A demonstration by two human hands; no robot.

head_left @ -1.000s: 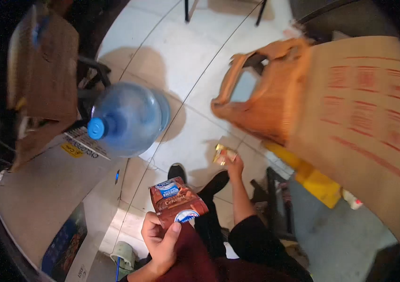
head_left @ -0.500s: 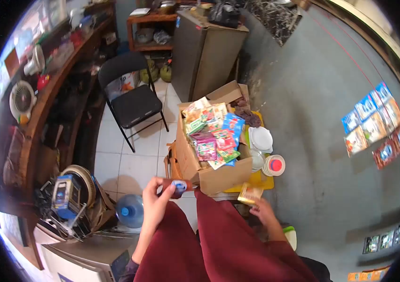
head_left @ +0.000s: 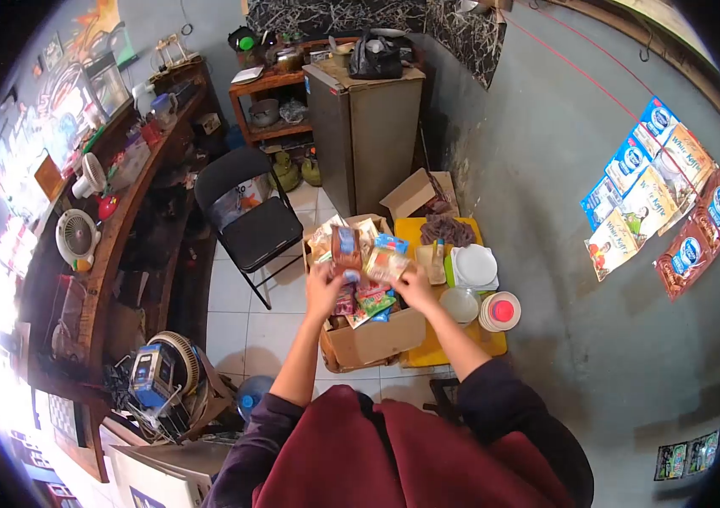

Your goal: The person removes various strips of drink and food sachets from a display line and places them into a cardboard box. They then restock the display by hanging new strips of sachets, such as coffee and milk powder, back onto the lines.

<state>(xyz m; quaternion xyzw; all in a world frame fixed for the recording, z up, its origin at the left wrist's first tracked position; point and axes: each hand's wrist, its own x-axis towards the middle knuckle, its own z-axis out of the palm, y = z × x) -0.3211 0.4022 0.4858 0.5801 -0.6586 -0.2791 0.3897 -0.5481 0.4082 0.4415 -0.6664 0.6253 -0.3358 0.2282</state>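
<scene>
Over an open cardboard box (head_left: 377,343) full of colourful sachets (head_left: 374,303), both of my hands are raised side by side. A brown sachet with a blue and white label (head_left: 345,244) is pinched in my left hand (head_left: 321,289), its fingers closed at the lower edge. My right hand (head_left: 416,288) is closed on a cream and gold sachet (head_left: 387,264), slightly blurred by motion. The two sachets are close together above the pile. They cover part of the box's contents.
Right of the box, a yellow surface (head_left: 453,347) bears white lids (head_left: 473,267) and stacked tubs (head_left: 499,311). A black folding chair (head_left: 250,216) stands to the left, a fridge (head_left: 368,140) behind. Coffee sachets (head_left: 643,199) hang on the right wall.
Both hands moved forward from near my lap to above the box, each still with its sachet. My view has tilted up, showing more of the far room.
</scene>
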